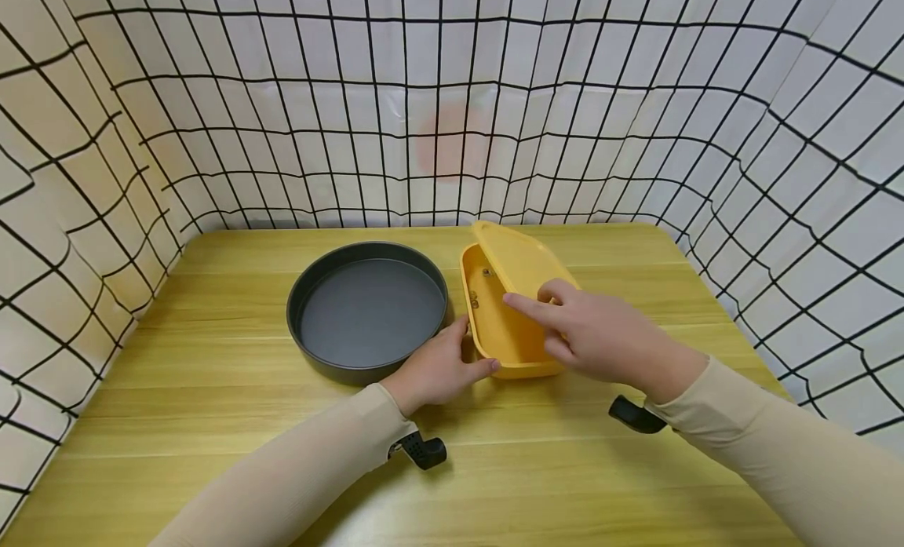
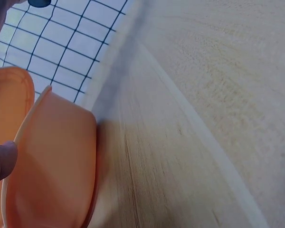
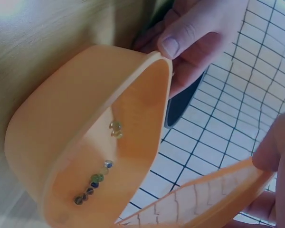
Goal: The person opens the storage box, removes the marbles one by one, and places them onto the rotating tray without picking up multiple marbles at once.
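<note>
A yellow plastic box [image 1: 523, 370] stands on the table with its lid [image 1: 530, 257] tilted up over its right side. My left hand [image 1: 441, 365] grips the near left corner, thumb at the rim and fingers along the outer wall. With my right hand [image 1: 600, 327] I hold the lid by its near edge, index finger stretched across it. Several small glass marbles [image 3: 99, 178] lie inside the box, most in a row, as the right wrist view shows. The left wrist view has the box wall [image 2: 61, 156] close up, with my thumb tip [image 2: 7, 159] over the rim.
A round dark grey pan [image 1: 367, 311] sits just left of the box, close to my left hand. Beneath everything is a wood-grain table [image 1: 212, 421]. White sheeting with a black grid [image 1: 438, 100] surrounds its back and sides.
</note>
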{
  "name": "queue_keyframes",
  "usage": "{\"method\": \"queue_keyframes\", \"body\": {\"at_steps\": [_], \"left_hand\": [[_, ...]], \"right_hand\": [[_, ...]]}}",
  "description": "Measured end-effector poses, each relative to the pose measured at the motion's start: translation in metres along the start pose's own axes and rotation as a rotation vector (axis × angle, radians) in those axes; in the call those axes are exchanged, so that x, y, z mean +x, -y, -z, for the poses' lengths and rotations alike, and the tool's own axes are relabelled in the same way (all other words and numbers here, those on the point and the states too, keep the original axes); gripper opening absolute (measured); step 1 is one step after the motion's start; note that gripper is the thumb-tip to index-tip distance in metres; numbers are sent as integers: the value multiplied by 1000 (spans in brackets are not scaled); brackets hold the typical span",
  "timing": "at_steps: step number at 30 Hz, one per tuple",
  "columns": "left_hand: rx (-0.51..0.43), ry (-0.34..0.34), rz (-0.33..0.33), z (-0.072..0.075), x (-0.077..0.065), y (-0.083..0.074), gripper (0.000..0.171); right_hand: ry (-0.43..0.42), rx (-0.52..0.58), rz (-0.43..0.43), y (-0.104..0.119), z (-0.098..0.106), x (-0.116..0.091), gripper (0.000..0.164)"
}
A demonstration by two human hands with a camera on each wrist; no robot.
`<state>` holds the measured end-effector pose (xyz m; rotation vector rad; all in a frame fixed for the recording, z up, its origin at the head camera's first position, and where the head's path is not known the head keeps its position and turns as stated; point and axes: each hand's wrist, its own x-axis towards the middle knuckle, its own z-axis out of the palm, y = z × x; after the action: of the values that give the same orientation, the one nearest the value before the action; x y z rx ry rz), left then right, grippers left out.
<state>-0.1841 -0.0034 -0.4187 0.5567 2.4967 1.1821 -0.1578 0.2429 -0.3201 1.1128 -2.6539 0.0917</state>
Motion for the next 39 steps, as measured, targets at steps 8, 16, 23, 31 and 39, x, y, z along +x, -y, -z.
{"method": "queue_keyframes", "body": {"at_steps": [8, 16, 23, 31, 39], "left_hand": [[7, 2, 20, 0, 0, -1, 94], [13, -5, 14, -1, 1, -1, 92], [8, -2, 25, -2, 0, -2, 93], [-7, 1, 18, -3, -1, -2, 88], [-3, 2, 18, -2, -1, -2, 87]], "right_hand": [[-151, 73, -114, -7, 9, -8, 63], [-315, 90, -271, -19, 14, -20, 62], [-331, 164, -447, -30, 9, -37, 60], [-357, 111, -521, -45, 3, -62, 56], [-230, 76, -596, -62, -5, -85, 60]]}}
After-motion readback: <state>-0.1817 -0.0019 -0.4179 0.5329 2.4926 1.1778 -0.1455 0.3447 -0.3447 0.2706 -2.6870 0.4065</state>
